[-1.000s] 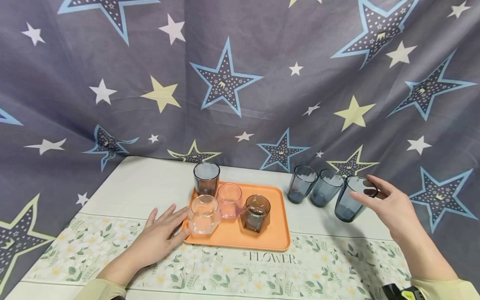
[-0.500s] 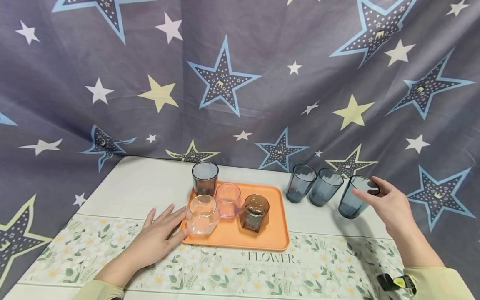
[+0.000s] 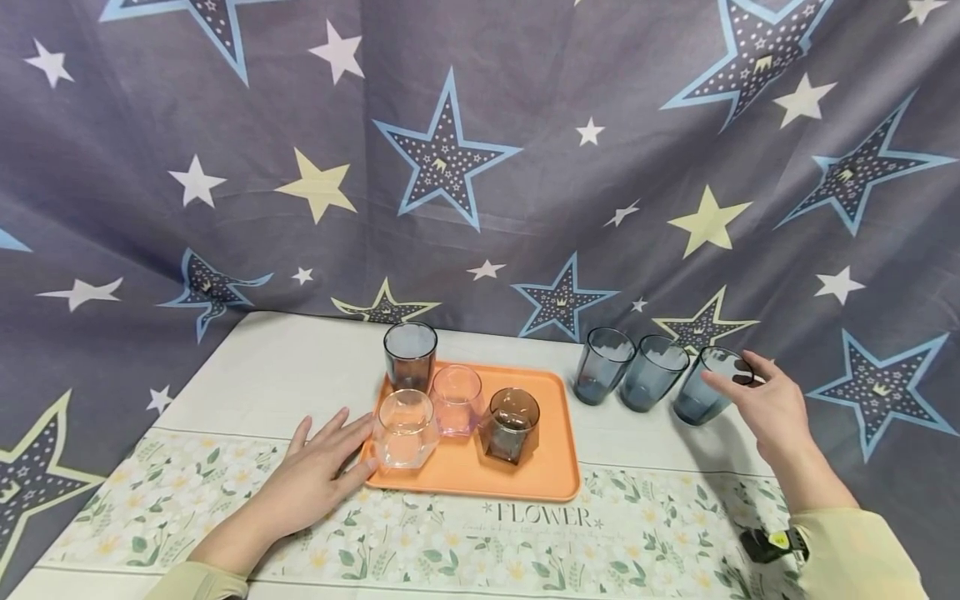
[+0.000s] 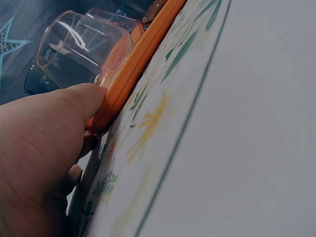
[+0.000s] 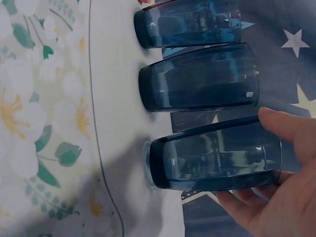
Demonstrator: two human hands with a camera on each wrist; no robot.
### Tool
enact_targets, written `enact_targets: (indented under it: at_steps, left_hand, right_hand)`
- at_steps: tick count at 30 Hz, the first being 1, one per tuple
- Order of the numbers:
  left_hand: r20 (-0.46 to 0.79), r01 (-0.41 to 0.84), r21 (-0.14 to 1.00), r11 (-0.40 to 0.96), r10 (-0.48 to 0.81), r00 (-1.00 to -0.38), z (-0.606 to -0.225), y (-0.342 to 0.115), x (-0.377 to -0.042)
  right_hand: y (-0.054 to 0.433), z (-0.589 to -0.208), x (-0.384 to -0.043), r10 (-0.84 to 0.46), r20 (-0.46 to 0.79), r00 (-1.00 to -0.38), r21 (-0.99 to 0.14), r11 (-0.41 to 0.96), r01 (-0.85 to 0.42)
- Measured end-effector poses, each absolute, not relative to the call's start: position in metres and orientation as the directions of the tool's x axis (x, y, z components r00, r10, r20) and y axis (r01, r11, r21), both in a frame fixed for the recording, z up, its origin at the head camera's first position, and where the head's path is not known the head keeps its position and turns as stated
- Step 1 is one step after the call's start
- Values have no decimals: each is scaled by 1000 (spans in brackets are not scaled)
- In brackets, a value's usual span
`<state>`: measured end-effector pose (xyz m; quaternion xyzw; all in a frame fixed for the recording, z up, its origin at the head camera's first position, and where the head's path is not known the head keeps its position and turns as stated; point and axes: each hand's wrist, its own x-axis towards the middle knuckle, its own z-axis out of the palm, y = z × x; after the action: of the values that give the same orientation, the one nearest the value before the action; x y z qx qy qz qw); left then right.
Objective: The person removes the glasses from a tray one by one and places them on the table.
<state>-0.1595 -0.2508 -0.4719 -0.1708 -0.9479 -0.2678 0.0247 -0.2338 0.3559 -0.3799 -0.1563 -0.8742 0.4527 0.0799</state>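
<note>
In the head view my right hand (image 3: 776, 412) grips a blue glass (image 3: 708, 387) near its rim, thumb on one side and fingers on the other. The right wrist view shows that glass (image 5: 217, 155) with its base close to the white tabletop; whether it touches cannot be told. Two matching blue glasses (image 3: 654, 375) (image 3: 602, 367) stand to its left. My left hand (image 3: 311, 483) lies beside the orange tray (image 3: 480, 482), fingers extended. In the left wrist view its thumb (image 4: 86, 101) touches the tray's rim (image 4: 118, 91); the other fingers are partly hidden.
On the tray are a clear glass (image 3: 405, 433), a pink glass (image 3: 457, 404) and a brown glass (image 3: 512, 425). A dark blue-grey glass (image 3: 410, 358) stands at its back left corner. A star-patterned curtain (image 3: 480, 167) hangs behind the table (image 3: 300, 358).
My right hand has moved the blue glass back and a little to the right, then slightly left toward the other blue glasses. My left hand stays at the tray.
</note>
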Motion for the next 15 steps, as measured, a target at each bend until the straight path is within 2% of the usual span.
enact_targets:
  at_steps: [15]
  left_hand:
    - [161,350,486,801,312,-937,-471,-249,-159]
  right_hand:
    - [354,-387,-246,348,3,-938,-806,557,203]
